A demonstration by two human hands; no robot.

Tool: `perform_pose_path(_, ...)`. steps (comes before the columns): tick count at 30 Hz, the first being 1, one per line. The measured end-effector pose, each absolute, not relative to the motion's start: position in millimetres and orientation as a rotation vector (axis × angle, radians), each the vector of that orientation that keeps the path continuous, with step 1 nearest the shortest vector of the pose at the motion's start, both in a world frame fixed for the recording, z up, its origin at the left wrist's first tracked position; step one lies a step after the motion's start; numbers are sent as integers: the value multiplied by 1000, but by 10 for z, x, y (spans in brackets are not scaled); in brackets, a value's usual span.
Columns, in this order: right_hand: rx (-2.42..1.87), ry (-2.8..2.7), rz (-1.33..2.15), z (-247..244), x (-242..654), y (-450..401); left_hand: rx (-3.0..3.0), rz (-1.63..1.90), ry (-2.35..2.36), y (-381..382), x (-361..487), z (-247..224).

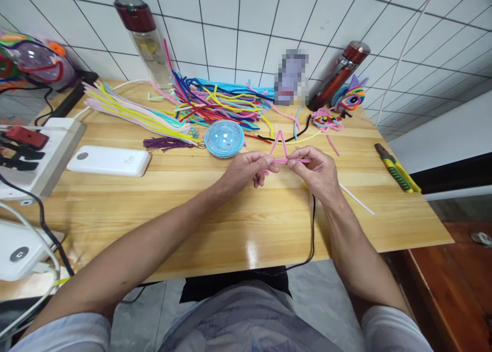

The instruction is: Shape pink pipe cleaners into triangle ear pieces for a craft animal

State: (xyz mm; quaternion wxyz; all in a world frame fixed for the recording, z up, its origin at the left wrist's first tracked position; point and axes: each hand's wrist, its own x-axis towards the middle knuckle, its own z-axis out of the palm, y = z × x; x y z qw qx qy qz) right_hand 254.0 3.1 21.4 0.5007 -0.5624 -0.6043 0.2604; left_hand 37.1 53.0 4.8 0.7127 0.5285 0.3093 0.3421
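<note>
Between my two hands is a pink pipe cleaner (pixel 280 137), bent so that a pointed peak stands up above a straight stretch. My left hand (pixel 251 167) pinches the left end of that stretch between thumb and forefinger. On the right side, my right hand (pixel 315 170) grips the other part the same way, its fingers curled round it. Just left of and beyond my left hand sits a blue bowl (pixel 224 139). A white stick-like piece (pixel 356 198) lies on the table to the right of my right wrist.
Behind the bowl spreads a pile of coloured pipe cleaners (pixel 226 103). Two bottles, one clear (pixel 148 49) and one red (pixel 340 75), stand by the wall. Pliers (pixel 397 168) lie at the right edge, a white power bank (pixel 109 161) at left. A black cable (pixel 313 234) crosses the front edge.
</note>
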Motion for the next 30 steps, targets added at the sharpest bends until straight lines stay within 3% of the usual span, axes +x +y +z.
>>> perform_pose_path(30,-1410,-1293,873,301,2478,17,1071,768,637,518,366,76)
